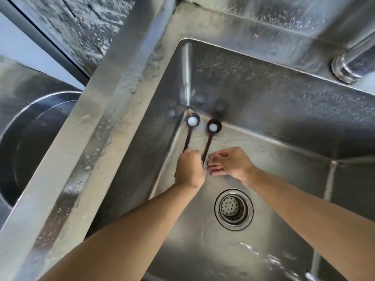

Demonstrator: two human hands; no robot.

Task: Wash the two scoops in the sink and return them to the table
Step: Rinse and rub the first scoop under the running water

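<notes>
Two dark brown long-handled scoops point away from me inside the steel sink (pixel 263 94). The left scoop (pixel 192 121) and the right scoop (pixel 213 126) each show a bright wet glint in the bowl. My left hand (pixel 189 169) grips both handles near their lower ends, holding the scoops side by side over the sink's far left corner. My right hand (pixel 229 162) hovers just right of the handles, fingers loosely spread, holding nothing; whether its fingertips touch the right handle is unclear.
The round drain strainer (pixel 233 209) sits in the sink floor below my hands. A chrome tap base (pixel 349 67) stands on the far right rim. A wet steel ledge (pixel 105 126) divides this sink from a round steel basin (pixel 30 138) on the left.
</notes>
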